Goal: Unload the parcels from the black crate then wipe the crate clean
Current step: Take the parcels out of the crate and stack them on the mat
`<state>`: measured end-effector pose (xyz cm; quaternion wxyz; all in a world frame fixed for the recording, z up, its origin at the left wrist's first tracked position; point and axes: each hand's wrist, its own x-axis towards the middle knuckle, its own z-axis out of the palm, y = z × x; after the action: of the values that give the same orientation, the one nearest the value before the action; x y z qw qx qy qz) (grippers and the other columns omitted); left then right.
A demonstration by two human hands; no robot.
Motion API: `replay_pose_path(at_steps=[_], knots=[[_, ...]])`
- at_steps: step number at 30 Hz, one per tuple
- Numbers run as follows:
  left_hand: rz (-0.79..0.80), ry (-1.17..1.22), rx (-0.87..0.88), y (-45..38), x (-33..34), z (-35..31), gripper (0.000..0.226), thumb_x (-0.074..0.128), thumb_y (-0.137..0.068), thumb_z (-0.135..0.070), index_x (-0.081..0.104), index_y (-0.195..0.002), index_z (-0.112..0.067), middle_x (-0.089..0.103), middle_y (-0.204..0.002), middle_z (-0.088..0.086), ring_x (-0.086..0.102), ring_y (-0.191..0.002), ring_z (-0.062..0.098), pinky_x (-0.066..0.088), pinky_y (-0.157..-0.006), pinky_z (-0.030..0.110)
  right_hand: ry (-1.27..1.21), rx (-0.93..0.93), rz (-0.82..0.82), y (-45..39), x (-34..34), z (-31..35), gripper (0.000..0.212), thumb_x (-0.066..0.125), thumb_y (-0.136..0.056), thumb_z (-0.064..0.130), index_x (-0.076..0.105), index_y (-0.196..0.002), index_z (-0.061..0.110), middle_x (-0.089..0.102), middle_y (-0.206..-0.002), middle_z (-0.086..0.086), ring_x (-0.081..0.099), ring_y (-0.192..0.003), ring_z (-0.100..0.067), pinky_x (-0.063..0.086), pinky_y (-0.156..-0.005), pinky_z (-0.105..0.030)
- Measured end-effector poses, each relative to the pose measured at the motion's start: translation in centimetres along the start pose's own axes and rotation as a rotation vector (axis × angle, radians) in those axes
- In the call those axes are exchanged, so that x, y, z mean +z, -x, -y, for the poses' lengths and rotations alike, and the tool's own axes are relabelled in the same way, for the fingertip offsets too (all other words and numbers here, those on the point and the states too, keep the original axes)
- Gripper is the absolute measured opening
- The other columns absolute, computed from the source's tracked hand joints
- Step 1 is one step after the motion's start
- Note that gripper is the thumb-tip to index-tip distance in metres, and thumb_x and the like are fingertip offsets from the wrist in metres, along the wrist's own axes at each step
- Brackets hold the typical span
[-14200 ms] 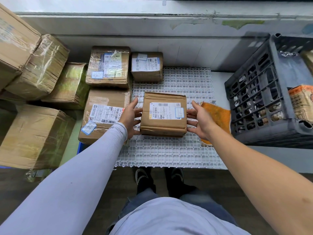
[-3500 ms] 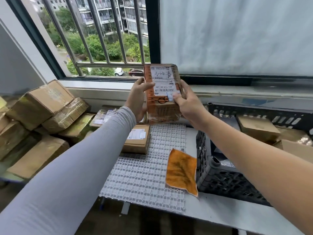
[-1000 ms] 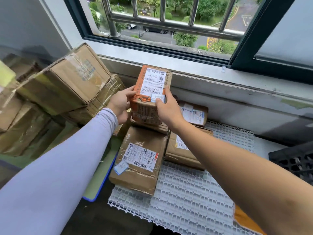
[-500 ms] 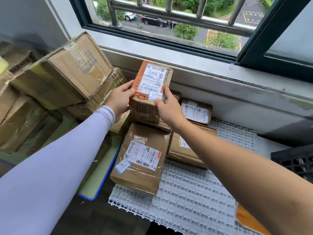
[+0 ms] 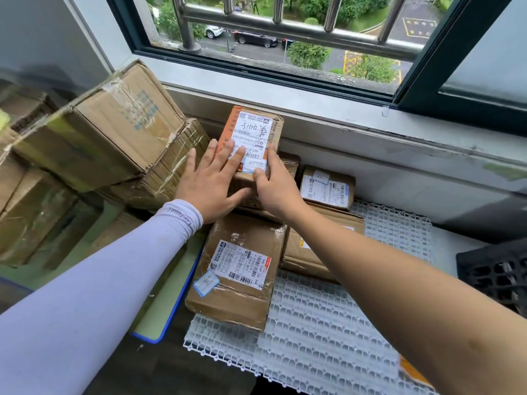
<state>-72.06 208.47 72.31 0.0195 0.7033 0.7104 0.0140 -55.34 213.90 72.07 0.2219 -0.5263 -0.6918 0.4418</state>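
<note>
Orange-taped cardboard marks the top parcel point(image 5: 251, 132), stacked on another parcel beside the window ledge point(image 5: 370, 129), its long axis running away from the person toward that ledge, label up. The left hand point(image 5: 209, 181) lies flat on it, fingers spread; the right hand point(image 5: 275, 183) presses its label with straight fingers. Three more parcels lie nearer than it on the white grid mat point(image 5: 313, 337). One black crate point(image 5: 496, 272) corner shows far right of the ledge.

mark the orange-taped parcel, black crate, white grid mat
orange-taped parcel point(image 5: 252, 129): head view, on its white label.
black crate point(image 5: 497, 276): head view, on its latticed side wall.
white grid mat point(image 5: 313, 334): head view, on bare mesh.
</note>
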Motion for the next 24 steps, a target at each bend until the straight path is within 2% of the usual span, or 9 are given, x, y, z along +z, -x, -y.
replay_pose_path(at_steps=[2, 6, 11, 14, 19, 24], knots=[[-0.022, -0.053, 0.005, -0.1, 0.4, 0.0, 0.084, 0.028, -0.098, -0.071, -0.003, -0.165, -0.032, -0.006, -0.174, -0.003, -0.006, -0.16, 0.025, -0.007, -0.125, 0.059, 0.04, -0.012, 0.007, 0.0, 0.1, -0.2, 0.069, 0.045, -0.108, 0.027, 0.009, -0.166, 0.021, 0.012, -0.172, 0.004, 0.016, -0.157, -0.016, 0.011, -0.124, -0.027], [-0.059, -0.1, 0.01, 0.1, 0.7, -0.1, 0.08, 0.029, -0.099, -0.068, 0.003, -0.166, -0.031, 0.003, -0.174, -0.002, 0.001, -0.16, 0.027, -0.004, -0.124, 0.061, 0.099, -0.017, 0.035, 0.0, 0.0, -0.5, 0.069, 0.042, -0.108, 0.031, 0.005, -0.166, 0.022, 0.009, -0.173, 0.0, 0.013, -0.158, -0.018, 0.013, -0.126, -0.032], [-0.004, -0.102, -0.017, 0.2, -0.5, -0.8, 0.081, 0.03, -0.1, -0.069, -0.003, -0.165, -0.033, -0.003, -0.174, -0.004, -0.006, -0.16, 0.024, -0.01, -0.124, 0.06, 0.226, 0.004, 0.083, 0.0, -0.9, 0.1, 0.071, 0.038, -0.109, 0.04, -0.002, -0.165, 0.024, 0.005, -0.173, -0.005, 0.013, -0.158, -0.024, 0.017, -0.127, -0.04], [-0.001, -0.097, -0.017, 0.5, -1.8, -1.7, 0.077, 0.026, -0.102, -0.067, 0.0, -0.165, -0.032, -0.002, -0.174, -0.003, -0.006, -0.16, 0.022, -0.011, -0.124, 0.059, 0.332, -0.001, 0.102, 0.4, -2.1, 0.4, 0.072, 0.035, -0.107, 0.047, -0.001, -0.165, 0.025, 0.004, -0.173, -0.006, 0.012, -0.158, -0.028, 0.02, -0.127, -0.047], [-0.038, -0.062, -0.018, 0.8, -4.1, -5.1, 0.07, 0.019, -0.105, -0.062, 0.008, -0.166, -0.029, 0.007, -0.174, -0.002, -0.002, -0.16, 0.022, -0.006, -0.125, 0.06, 0.626, -0.094, 0.09, 3.3, -5.8, 0.0, 0.068, 0.025, -0.107, 0.057, -0.003, -0.164, 0.033, 0.004, -0.173, -0.005, 0.008, -0.158, -0.033, 0.02, -0.124, -0.057], [-0.062, -0.097, 0.022, 0.7, -6.3, -11.1, 0.066, 0.021, -0.106, -0.058, 0.015, -0.165, -0.029, 0.012, -0.173, 0.0, 0.005, -0.16, 0.024, -0.002, -0.125, 0.06, 0.77, -0.098, 0.071, 6.5, -10.8, -0.5, 0.068, 0.021, -0.107, 0.058, -0.003, -0.165, 0.031, 0.0, -0.173, 0.0, 0.005, -0.159, -0.029, 0.018, -0.124, -0.058]])
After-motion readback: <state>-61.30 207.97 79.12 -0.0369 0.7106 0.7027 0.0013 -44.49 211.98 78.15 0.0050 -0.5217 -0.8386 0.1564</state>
